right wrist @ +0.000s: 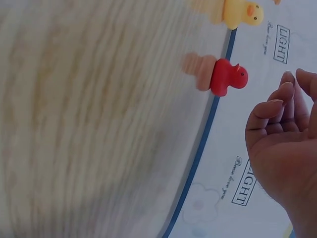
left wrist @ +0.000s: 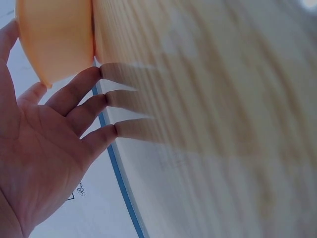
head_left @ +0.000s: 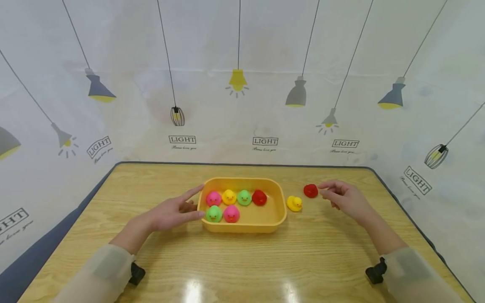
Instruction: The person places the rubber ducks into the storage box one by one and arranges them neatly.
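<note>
A yellow plastic tub stands mid-table with several small toy ducks inside: pink, yellow, green and one red. My left hand touches the tub's left end, thumb at the near corner and index finger at the far one. In the left wrist view, the other fingers of that hand are spread, with tips at the table. To the tub's right, a yellow duck and a red duck sit on the table. My right hand hovers just right of the red duck, fingers loosely bent, holding nothing.
The wooden table has a dark edge at the back and sides. Behind it hangs a pale sheet printed with lamps and the word LIGHT. Each wrist wears a small black camera.
</note>
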{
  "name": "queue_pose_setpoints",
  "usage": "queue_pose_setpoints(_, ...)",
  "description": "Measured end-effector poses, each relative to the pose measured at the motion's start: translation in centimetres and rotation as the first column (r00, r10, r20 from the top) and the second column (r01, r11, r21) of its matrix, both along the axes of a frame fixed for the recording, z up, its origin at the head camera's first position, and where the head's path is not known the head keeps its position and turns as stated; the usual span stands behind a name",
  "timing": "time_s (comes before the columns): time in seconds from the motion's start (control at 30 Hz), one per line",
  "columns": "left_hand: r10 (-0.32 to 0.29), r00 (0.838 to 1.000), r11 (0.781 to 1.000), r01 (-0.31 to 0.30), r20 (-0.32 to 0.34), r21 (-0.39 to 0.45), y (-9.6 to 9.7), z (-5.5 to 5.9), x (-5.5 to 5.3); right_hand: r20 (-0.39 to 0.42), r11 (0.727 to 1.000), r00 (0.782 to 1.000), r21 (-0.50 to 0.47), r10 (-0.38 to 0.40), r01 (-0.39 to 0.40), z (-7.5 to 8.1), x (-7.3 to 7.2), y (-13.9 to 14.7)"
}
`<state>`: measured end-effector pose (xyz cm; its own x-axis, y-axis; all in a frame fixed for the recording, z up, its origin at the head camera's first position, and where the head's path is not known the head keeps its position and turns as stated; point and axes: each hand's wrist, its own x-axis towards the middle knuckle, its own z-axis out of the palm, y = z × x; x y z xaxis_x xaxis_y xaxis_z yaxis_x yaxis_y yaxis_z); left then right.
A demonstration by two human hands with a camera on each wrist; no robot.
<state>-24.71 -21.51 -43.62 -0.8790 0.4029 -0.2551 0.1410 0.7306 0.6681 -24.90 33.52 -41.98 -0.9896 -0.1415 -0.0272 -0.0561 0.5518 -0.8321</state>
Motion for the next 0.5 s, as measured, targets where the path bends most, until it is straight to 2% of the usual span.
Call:
queue_pose_setpoints(0.37, 0.005, 1.0, 1.0, -0.005, 0.012, -0.006, 0.0, 0.0, 0.0, 0.019, 0.997, 0.999, 0.07, 0.026, -0.027, -0.6, -2.6, 0.3)
queue_pose_setpoints(0.5, 0.002, 1.0, 1.0, -0.002, 0.016, -0.003, 0.0, 0.0, 0.0, 0.055, 0.995, 0.997, 0.086, 0.045, -0.049, -1.0, -3.3, 0.2)
